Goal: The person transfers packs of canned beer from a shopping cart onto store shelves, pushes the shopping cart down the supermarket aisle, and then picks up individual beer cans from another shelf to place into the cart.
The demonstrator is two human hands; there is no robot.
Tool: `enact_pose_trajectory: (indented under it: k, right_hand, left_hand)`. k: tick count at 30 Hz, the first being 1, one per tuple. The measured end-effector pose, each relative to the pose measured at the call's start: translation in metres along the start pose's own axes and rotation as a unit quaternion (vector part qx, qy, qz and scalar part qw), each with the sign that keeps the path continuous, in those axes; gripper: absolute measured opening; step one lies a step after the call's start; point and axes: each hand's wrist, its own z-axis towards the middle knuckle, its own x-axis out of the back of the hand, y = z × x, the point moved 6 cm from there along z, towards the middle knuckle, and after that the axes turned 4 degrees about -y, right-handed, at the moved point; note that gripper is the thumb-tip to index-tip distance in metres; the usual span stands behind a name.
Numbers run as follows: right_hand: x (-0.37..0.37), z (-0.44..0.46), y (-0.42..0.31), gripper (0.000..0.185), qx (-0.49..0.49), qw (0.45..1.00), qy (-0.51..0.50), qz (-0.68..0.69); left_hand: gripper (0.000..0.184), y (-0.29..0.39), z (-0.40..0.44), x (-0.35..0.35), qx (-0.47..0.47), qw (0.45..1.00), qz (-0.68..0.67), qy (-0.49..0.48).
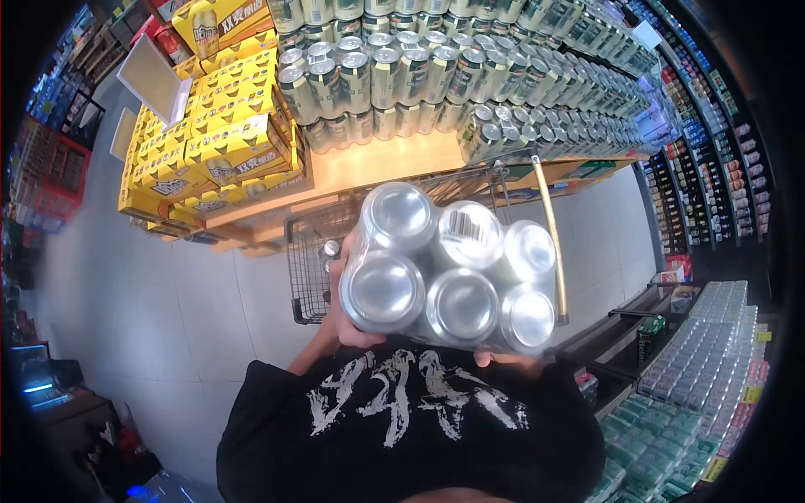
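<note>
Head view, sole entry. Item: one six-pack of cans (459, 303), bound in clear film (431, 261), ends facing my camera, a barcode on one; held off the floor in front of the black shirt (411, 448), over or just beside the wire cart (295, 289). Left hand (346, 329): fingers bent around the pack's left side and lower corner, clamped on it. Right hand (511, 360): at the near lower edge, mostly hidden behind the pack; it seems to lend support, but I cannot tell whether its fingers are together or apart. Surroundings: loose-looking cans (331, 248) in the cart; a gold-coloured bar (549, 243) to the right; beyond, a wooden display (360, 163) bearing yellow cartons (239, 151) and stacked cans (386, 71). Handling note: I judge the hold best kept two-handed, weight shared from beneath, film unstrained, pack edges clear of cart and bar.
</note>
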Motion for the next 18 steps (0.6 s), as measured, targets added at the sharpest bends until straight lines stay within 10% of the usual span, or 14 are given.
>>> enact_pose_trajectory:
  k: [9, 18]
  right_hand:
    - [0.024, 0.075, 0.056, 0.079, -0.133, 0.991, 0.03, -0.004]
    - [0.056, 0.153, 0.168, 0.052, -0.274, 0.957, 0.095, 0.013]
  left_hand:
    - [0.05, -0.027, 0.092, 0.009, 0.114, 0.988, 0.007, 0.101]
    - [0.049, -0.13, 0.179, 0.067, 0.21, 0.967, -0.07, 0.129]
